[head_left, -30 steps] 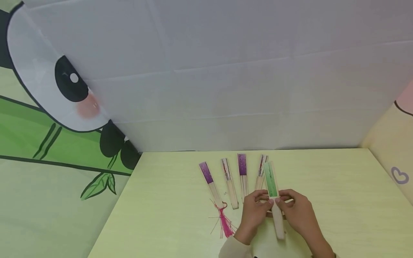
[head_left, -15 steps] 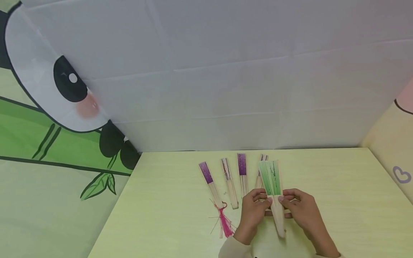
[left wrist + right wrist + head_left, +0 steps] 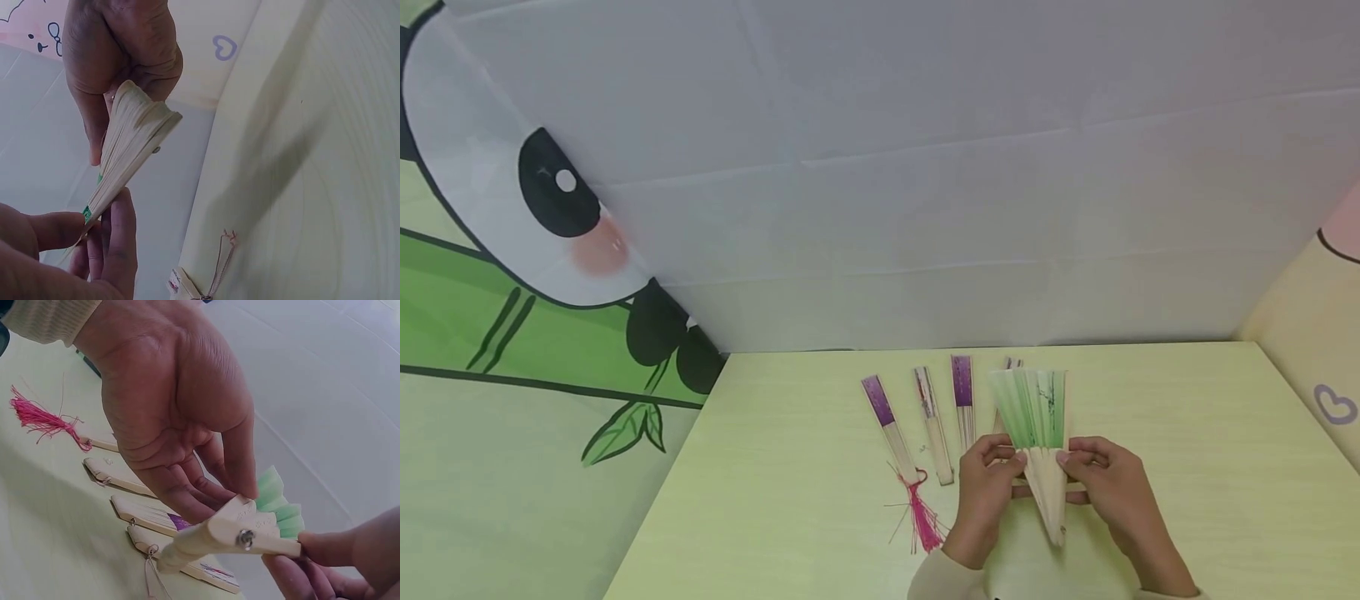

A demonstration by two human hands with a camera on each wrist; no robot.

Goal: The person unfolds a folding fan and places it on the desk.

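Observation:
A green folding fan (image 3: 1033,412) with pale wooden ribs is partly spread between my two hands, its narrow pivot end toward me. My left hand (image 3: 987,492) pinches the left outer rib, thumb on top and fingers beneath. On the other edge, my right hand (image 3: 1108,492) pinches the right outer rib the same way. Seen in the right wrist view, a metal rivet (image 3: 245,539) sits at the fan's pivot, and the green leaf (image 3: 275,497) shows pleats. In the left wrist view the ribs (image 3: 128,140) fan out from the pivot end, above the table.
Several folded fans lie behind my hands: a purple one (image 3: 880,402) with a pink tassel (image 3: 923,521), a patterned one (image 3: 934,429), another purple one (image 3: 962,383), and one partly hidden behind the green fan. A pale wall (image 3: 925,308) rises at the table's (image 3: 760,500) back edge.
The green fan has gone from folded to partly spread. My hands have moved slightly apart, the right one shifting right, each still holding an outer rib. The fans on the table stay put.

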